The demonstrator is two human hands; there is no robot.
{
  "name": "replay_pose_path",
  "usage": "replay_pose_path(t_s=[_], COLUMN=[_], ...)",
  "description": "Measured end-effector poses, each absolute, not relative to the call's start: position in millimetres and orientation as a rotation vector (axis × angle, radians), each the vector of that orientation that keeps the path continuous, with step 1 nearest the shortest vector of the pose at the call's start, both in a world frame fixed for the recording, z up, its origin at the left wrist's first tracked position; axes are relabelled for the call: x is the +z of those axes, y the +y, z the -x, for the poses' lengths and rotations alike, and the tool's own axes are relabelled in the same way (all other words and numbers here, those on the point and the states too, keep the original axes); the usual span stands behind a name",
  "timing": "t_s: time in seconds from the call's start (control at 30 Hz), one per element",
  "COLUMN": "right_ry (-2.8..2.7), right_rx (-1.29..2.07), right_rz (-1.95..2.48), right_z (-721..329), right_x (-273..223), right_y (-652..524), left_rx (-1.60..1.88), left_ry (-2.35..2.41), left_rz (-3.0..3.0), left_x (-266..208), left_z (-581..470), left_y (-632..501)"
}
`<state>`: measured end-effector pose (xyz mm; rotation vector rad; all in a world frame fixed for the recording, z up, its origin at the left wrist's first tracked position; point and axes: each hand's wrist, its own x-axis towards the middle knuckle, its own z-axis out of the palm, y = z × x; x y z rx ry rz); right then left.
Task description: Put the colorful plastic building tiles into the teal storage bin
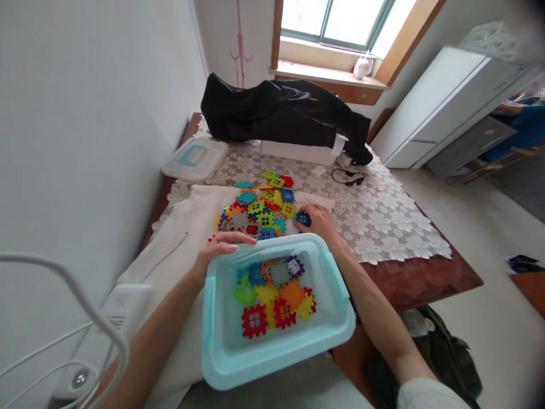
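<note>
At the near left, a white cable (72, 275) loops in front of a white device (128, 301). On the near right, a dark bag (447, 360) sits below the edge of the surface (447, 278).

In the middle, a pale blue tub (279, 363) is tipped with its open side toward the person; what bears it from below is hidden. Loose toothed pieces lie inside: two red squares (254, 321) with window cut-outs nearest, then yellow and orange pieces (292, 295), with green, blue and purple ones beyond.

The two hands are apart. The left hand (217, 253) is clamped on the tub's far left corner, its fingers over the rim; the thumb cannot be made out. The right hand (321, 221), reaching past the tub's right side, pinches a dark blue piece (304, 219) just beside the right edge of a pile (264, 207) of mixed bright pieces.

The pile lies just past the tub, partly on a white cloth (170, 275) and partly on a lace cloth (383, 221). Farther back, a clear lid (196, 160) lies at left and a black headset (349, 177) at right. Behind them, a black cover (276, 108) drapes over a white box (293, 152).

Beyond the surface are a pink rack (240, 54), a white fridge (430, 108) and a window (340, 17).
</note>
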<state>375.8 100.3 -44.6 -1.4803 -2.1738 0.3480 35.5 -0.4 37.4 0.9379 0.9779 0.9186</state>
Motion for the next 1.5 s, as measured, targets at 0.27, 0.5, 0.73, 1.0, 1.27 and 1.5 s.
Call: replay_pose_path(t_s=[0.27,0.5,0.73,1.0,1.27,1.5], right_ry=[-2.075,-1.917,-1.392,-1.705,-1.963,-2.209], right_rx=[0.451,0.738,0.977,1.313,0.478,0.336], right_rz=[1.374,1.094,1.052,0.659,1.392,1.803], right_z=[-369.6,-367.8,-372.9,-366.6,-401.7,-416.7], right_x=[-42.4,-35.3,-10.7,22.5,-6.5,-10.7], right_y=[99.5,94.2,90.4,60.6,101.6,98.6], left_rx=[0.906,0.898,0.893,0.906,0.900,0.922], left_ry=[0.951,0.959,0.926,0.955,0.969,0.975], left_rz=[-0.960,-0.919,-0.983,-0.946,-0.911,-0.945], left_x=[34.2,29.9,33.3,35.0,32.2,32.7], left_z=[-34.0,-33.1,-32.7,-33.8,-33.3,-34.4], left_y=[2.8,4.0,6.2,6.5,7.1,6.7])
